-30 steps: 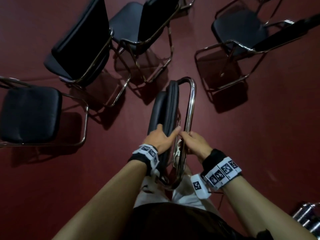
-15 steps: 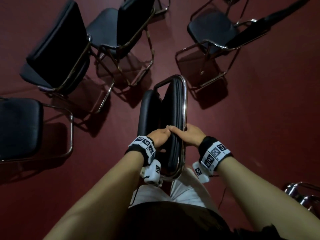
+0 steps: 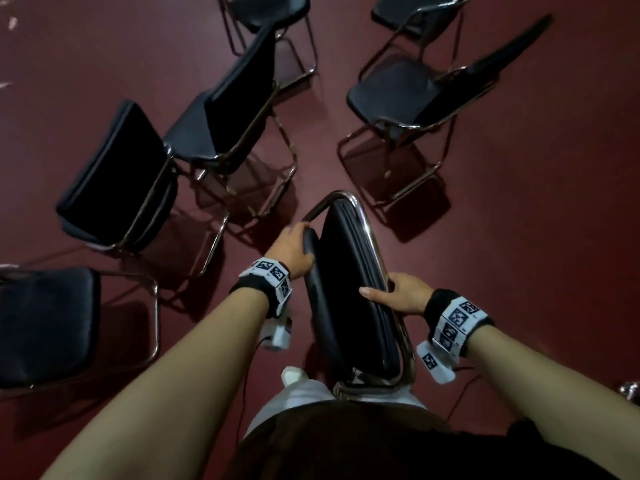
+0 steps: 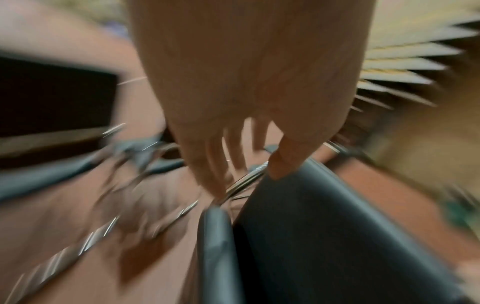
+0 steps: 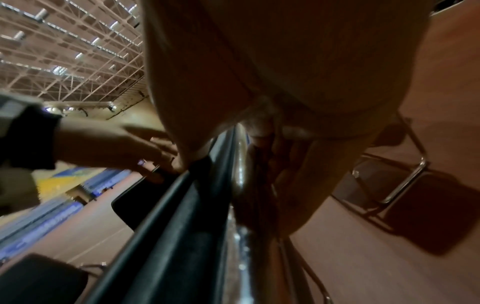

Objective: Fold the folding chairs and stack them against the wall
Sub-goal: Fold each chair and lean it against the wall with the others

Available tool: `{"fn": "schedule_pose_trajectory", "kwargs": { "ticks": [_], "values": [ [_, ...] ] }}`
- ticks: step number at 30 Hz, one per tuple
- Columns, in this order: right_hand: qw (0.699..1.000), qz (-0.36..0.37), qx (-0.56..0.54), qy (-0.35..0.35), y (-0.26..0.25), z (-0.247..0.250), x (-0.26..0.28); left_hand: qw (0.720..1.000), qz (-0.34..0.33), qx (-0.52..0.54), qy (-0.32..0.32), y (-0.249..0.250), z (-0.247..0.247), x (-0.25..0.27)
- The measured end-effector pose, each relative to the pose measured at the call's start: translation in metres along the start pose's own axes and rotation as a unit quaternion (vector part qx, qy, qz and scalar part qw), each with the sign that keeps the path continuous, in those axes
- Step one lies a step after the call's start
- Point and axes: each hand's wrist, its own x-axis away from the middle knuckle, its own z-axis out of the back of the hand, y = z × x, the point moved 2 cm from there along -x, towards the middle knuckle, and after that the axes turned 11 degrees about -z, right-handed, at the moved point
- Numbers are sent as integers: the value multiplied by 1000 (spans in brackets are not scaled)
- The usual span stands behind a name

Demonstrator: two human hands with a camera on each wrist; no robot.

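Note:
A folded chair (image 3: 349, 289) with black cushions and a chrome tube frame stands on edge in front of me, its far end pointing away. My left hand (image 3: 291, 249) grips the cushion's far left edge, beside the frame's bend. In the blurred left wrist view the thumb (image 4: 283, 162) presses on the black cushion (image 4: 324, 236). My right hand (image 3: 398, 294) holds the chair's right side at mid-length, thumb laid across the cushion. In the right wrist view its fingers (image 5: 275, 164) curl round the chrome tube (image 5: 240, 185).
Several unfolded black chairs stand around on the dark red floor (image 3: 519, 237): two at the left (image 3: 117, 178) (image 3: 221, 109), one at the left edge (image 3: 45, 323), one ahead right (image 3: 415, 95), more at the top. Something chrome (image 3: 628, 389) shows at the right edge.
My hands have moved apart: the left slid toward the chair's far end, the right stayed at mid-length on the tube. The chair's far end swung right, and my view turned.

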Motion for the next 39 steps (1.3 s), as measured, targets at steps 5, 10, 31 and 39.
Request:
{"fn": "schedule_pose_trajectory", "kwargs": {
  "ticks": [5,10,31,39],
  "values": [
    [999,14,-44,2,31,-1,-10,953,-185,-229,-74,73,-8,-44],
    [996,-50,-69,-12,63,5,-6,841,-329,-397,-165,138,-45,-83],
    [905,-242,-305,171,-21,-121,50,407,-527,-575,-476,148,-137,-109],
    [860,-242,-413,178,9,-171,77,308,-538,-653,-435,189,-135,-6]
  ]
}}
